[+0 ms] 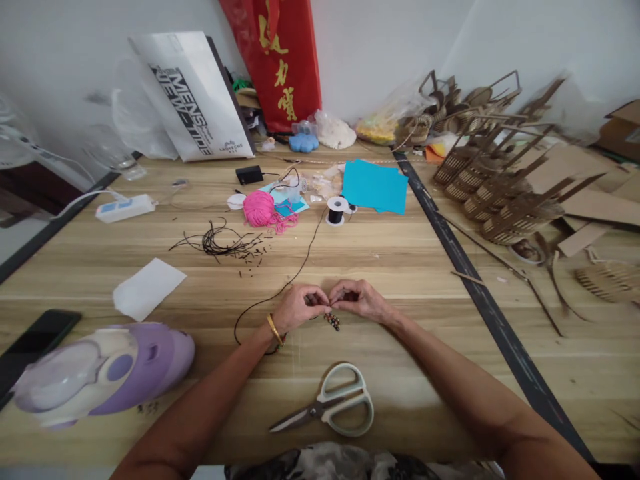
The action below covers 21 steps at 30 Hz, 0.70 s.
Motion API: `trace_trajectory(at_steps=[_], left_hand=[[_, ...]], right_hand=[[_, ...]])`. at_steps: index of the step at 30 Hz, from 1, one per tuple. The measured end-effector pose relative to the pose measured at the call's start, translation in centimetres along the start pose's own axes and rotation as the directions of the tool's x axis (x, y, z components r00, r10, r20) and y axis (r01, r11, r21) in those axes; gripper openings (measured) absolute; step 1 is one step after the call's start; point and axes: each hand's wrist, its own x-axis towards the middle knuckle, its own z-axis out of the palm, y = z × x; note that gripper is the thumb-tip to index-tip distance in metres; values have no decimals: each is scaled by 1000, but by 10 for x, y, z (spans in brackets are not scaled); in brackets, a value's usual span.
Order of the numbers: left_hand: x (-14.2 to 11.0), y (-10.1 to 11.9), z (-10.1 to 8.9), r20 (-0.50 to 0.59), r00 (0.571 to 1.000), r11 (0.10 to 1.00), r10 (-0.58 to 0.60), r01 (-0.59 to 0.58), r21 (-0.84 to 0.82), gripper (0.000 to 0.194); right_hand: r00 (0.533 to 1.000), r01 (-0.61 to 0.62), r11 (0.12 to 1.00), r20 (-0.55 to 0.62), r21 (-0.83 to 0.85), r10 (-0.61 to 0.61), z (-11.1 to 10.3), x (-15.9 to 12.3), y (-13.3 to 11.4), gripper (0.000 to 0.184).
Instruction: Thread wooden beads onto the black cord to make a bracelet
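Note:
My left hand and my right hand meet above the table, each with thumb and forefinger pinched together. Between the fingertips they hold black cord. A small cluster of dark and reddish beads hangs just below the pinch. From my left hand a black cord loops across the table to a spool of black cord. The exact way the cord runs between the fingers is hidden. White-handled scissors lie partly spread on the table, nearer my body than both hands.
Black cord pieces and a pink yarn ball lie beyond my left hand. Blue sheets sit farther back. A purple-and-white device, white paper and a phone are at left; small woven baskets stand at right.

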Motion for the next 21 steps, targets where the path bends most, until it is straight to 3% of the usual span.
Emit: trace_trajectory(at_steps=[6,13,17,21], left_hand=[[-2,4,-2,3,1000,997,26,-26,71,13],[-3,3,-9,91,995,999,37,-40,31,10],[-9,9,-9,68,991,961,114,-127,245,2],[-16,19,-8,103,977,839,184,-211,501,3]], right_hand=[[1000,-12,1000,-7,-5,12,0,0,-1,31],[1000,-4,1000,-2,-18,4,-2,-1,0,29],[999,35,991,29,-131,-32,-5,-1,1,26],[989,148,941,71,-304,-132,-4,-2,1,22]])
